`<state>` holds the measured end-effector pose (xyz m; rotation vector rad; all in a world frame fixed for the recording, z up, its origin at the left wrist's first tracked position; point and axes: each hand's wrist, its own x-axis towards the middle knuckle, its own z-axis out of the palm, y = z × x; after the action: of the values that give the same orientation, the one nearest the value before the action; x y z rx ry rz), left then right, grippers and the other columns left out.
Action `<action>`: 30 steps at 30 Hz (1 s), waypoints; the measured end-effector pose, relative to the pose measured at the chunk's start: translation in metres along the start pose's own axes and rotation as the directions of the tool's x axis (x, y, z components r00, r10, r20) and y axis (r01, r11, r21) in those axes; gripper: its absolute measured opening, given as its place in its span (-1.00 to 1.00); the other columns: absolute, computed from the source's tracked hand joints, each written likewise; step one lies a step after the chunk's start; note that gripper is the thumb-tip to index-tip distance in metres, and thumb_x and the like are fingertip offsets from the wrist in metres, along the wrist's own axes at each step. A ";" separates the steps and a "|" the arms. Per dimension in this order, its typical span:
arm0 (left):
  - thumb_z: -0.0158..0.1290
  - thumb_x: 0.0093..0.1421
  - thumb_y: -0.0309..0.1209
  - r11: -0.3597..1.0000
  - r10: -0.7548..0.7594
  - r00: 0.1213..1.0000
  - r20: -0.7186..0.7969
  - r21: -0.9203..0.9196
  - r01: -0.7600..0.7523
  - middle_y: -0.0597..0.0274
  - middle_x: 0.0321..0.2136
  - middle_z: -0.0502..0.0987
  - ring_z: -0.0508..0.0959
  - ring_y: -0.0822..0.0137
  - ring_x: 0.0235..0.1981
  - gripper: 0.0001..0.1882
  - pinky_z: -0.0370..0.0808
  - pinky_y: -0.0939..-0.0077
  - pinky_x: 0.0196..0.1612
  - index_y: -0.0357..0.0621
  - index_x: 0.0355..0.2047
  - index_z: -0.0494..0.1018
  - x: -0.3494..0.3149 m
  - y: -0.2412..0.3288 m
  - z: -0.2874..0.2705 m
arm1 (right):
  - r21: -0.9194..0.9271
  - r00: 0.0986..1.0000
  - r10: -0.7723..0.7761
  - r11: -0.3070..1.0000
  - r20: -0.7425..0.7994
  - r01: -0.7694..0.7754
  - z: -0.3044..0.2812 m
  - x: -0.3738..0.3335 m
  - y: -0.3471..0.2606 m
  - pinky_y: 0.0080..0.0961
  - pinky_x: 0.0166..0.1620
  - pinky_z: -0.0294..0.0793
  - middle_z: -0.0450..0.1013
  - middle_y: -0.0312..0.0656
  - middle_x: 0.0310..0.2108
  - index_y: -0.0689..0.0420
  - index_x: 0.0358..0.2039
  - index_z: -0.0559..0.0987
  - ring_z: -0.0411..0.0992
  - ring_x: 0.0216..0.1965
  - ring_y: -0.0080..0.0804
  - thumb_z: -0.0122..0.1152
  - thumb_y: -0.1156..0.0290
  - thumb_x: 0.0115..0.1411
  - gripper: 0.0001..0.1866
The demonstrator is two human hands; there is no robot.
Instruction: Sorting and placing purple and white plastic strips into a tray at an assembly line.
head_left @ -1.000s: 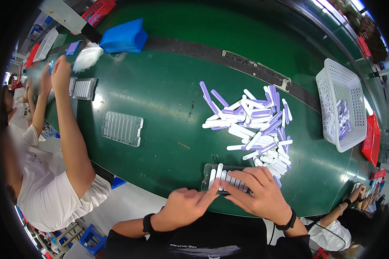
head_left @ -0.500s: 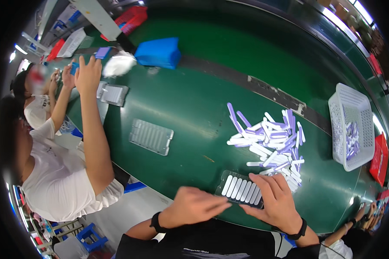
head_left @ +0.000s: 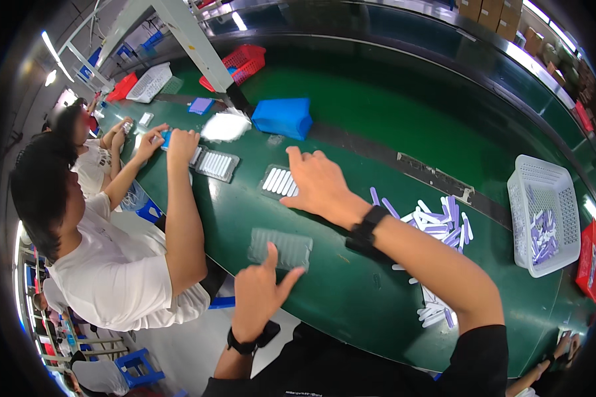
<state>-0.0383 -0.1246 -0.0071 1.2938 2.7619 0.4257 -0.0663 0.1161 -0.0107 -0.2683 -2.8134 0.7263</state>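
My right hand (head_left: 321, 187) reaches across to the left over the green table. Its thumb and fingers grip the right end of a clear plastic tray (head_left: 267, 190) filled with a row of white sticks (head_left: 279, 180). Nearer to me, my left hand (head_left: 261, 291) has thumb and index finger spread apart, with nothing held between them. The index fingertip overlaps an empty clear ribbed tray (head_left: 297, 246); whether it touches is hard to tell. To the right, a loose pile of white and purple sticks (head_left: 444, 225) lies partly behind my right forearm.
Left of me a person in white (head_left: 119, 264) works at the table, near another filled tray (head_left: 217, 165). A blue bin (head_left: 282, 117) and a white plastic bag (head_left: 225, 126) stand farther back. At right are a white basket (head_left: 569, 218) holding sticks and a red box (head_left: 591, 261).
My right hand has carried the filled tray from beside the pile to the far left. My left hand has moved left to the empty tray. The view has shifted.
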 end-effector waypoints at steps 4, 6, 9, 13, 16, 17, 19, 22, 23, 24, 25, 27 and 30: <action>0.38 0.14 0.01 0.996 0.071 0.997 -0.001 -0.061 -0.071 0.12 -0.80 0.34 0.41 0.11 -0.80 -0.33 0.32 0.28 -0.64 -0.37 0.00 0.60 -0.024 0.016 0.007 | 0.000 0.988 -0.049 0.999 -0.144 0.050 0.032 0.020 0.001 -0.07 0.00 0.56 0.53 0.06 -0.08 0.28 0.09 0.39 0.50 -0.06 0.07 0.64 0.09 -0.12 -0.13; 0.38 0.12 0.03 0.985 0.173 0.980 0.102 0.007 -0.174 0.17 -0.80 0.37 0.41 0.15 -0.80 -0.35 0.33 0.31 -0.63 -0.33 -0.02 0.63 -0.035 0.025 0.001 | 0.090 0.989 -0.054 0.994 -0.137 0.067 0.030 0.026 0.001 -0.05 -0.01 0.54 0.55 0.06 -0.12 0.29 0.04 0.43 0.50 -0.06 0.09 0.58 0.09 -0.02 -0.25; 0.37 0.15 0.01 0.900 0.400 0.912 0.094 -0.230 -0.371 0.27 -0.77 0.43 0.43 0.24 -0.78 -0.37 0.33 0.39 -0.65 -0.17 0.08 0.59 -0.045 0.019 0.015 | 0.006 0.982 -0.173 0.985 -0.079 0.174 -0.014 0.001 -0.010 -0.03 -0.03 0.51 0.56 0.05 -0.17 0.28 -0.02 0.49 0.51 -0.07 0.11 0.48 0.12 0.11 -0.41; 0.39 0.12 0.00 0.888 0.403 0.905 0.135 -0.298 -0.351 0.29 -0.75 0.43 0.44 0.24 -0.75 -0.26 0.40 0.44 -0.59 -0.19 0.20 0.51 -0.029 0.044 0.015 | 0.066 0.989 -0.108 0.991 -0.102 0.115 -0.094 -0.088 0.012 -0.07 -0.04 0.50 0.60 -0.03 -0.24 0.17 -0.06 0.54 0.56 -0.13 0.04 0.35 0.22 0.24 -0.63; 0.37 0.14 -0.01 0.840 0.490 0.867 0.094 -0.319 -0.440 0.28 -0.73 0.43 0.45 0.22 -0.72 -0.20 0.42 0.41 -0.55 -0.25 0.27 0.45 -0.020 0.045 0.025 | 0.112 0.988 0.017 0.994 -0.151 0.000 -0.135 -0.151 0.029 -0.16 -0.19 0.55 0.61 -0.05 -0.32 0.19 -0.15 0.59 0.60 -0.26 -0.02 0.33 0.33 0.26 -0.76; 0.33 0.18 -0.03 0.817 0.544 0.830 0.127 -0.309 -0.488 0.28 -0.72 0.44 0.46 0.20 -0.70 -0.22 0.44 0.38 -0.52 -0.31 0.26 0.43 -0.014 0.047 0.022 | 0.142 0.987 0.105 0.986 -0.121 -0.087 -0.144 -0.170 0.034 -0.14 -0.22 0.54 0.61 -0.04 -0.34 0.19 -0.17 0.61 0.60 -0.28 -0.02 0.31 0.33 0.27 -0.79; 0.32 0.20 -0.03 0.785 0.593 0.786 0.175 -0.342 -0.516 0.27 -0.72 0.45 0.46 0.19 -0.70 -0.23 0.43 0.37 -0.53 -0.32 0.26 0.43 -0.002 0.052 0.022 | 0.113 0.949 0.197 0.978 -0.246 -0.174 -0.149 -0.206 0.047 -0.26 -0.29 0.56 0.61 -0.05 -0.37 0.20 -0.22 0.65 0.62 -0.35 -0.10 0.34 0.40 0.25 -0.84; 0.30 0.23 -0.03 0.756 0.647 0.703 0.297 -0.369 -0.540 0.23 -0.72 0.45 0.48 0.16 -0.71 -0.28 0.43 0.34 -0.54 -0.27 0.24 0.44 0.010 0.068 0.017 | 0.201 0.895 0.387 0.916 -0.221 -0.347 -0.152 -0.251 0.057 -0.34 -0.27 0.56 0.63 -0.07 -0.36 0.22 -0.20 0.67 0.61 -0.37 -0.18 0.37 0.46 0.23 -0.85; 0.29 0.24 -0.03 0.764 0.644 0.666 0.377 -0.360 -0.536 0.20 -0.73 0.46 0.50 0.15 -0.71 -0.32 0.43 0.32 -0.55 -0.22 0.22 0.46 0.015 0.075 0.016 | 0.200 0.894 0.391 0.915 -0.220 -0.351 -0.150 -0.263 0.061 -0.34 -0.27 0.56 0.63 -0.07 -0.36 0.22 -0.20 0.67 0.61 -0.37 -0.18 0.37 0.46 0.23 -0.85; 0.29 0.24 -0.03 0.766 0.642 0.665 0.382 -0.358 -0.534 0.20 -0.73 0.46 0.50 0.15 -0.71 -0.32 0.43 0.32 -0.55 -0.22 0.22 0.46 0.022 0.079 0.015 | 0.244 0.865 0.441 0.890 -0.240 -0.386 -0.146 -0.273 0.063 -0.37 -0.27 0.56 0.63 -0.08 -0.35 0.23 -0.20 0.67 0.61 -0.37 -0.24 0.37 0.49 0.22 -0.85; 0.29 0.24 -0.07 0.769 0.625 0.700 0.346 -0.426 -0.476 0.22 -0.72 0.46 0.50 0.18 -0.71 -0.43 0.40 0.32 -0.57 -0.15 0.14 0.51 0.032 0.084 0.014 | 0.287 0.834 0.488 0.863 -0.257 -0.416 -0.143 -0.281 0.063 -0.40 -0.27 0.55 0.63 -0.09 -0.35 0.25 -0.20 0.68 0.61 -0.38 -0.29 0.36 0.52 0.22 -0.86; 0.28 0.26 -0.16 0.792 0.545 0.798 0.257 -0.470 -0.389 0.24 -0.74 0.43 0.51 0.21 -0.72 -0.71 0.37 0.33 -0.59 0.02 -0.10 0.59 0.054 0.091 0.015 | 0.292 0.801 0.524 0.845 -0.290 -0.448 -0.142 -0.291 0.060 -0.42 -0.28 0.54 0.64 -0.09 -0.35 0.26 -0.21 0.68 0.60 -0.38 -0.31 0.37 0.53 0.21 -0.85; 0.29 0.25 -0.27 0.816 0.516 0.854 0.070 -0.342 -0.465 0.23 -0.76 0.42 0.49 0.16 -0.71 -0.85 0.37 0.30 -0.59 0.01 -0.25 0.59 0.089 0.094 0.032 | 0.300 0.749 0.576 0.815 -0.327 -0.496 -0.137 -0.304 0.058 -0.45 -0.29 0.52 0.64 -0.10 -0.36 0.27 -0.21 0.68 0.60 -0.40 -0.34 0.37 0.54 0.20 -0.85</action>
<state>-0.0203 0.0071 -0.0064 1.8472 2.0846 0.7189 0.2676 0.1583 0.0258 -1.0982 -2.2392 0.9218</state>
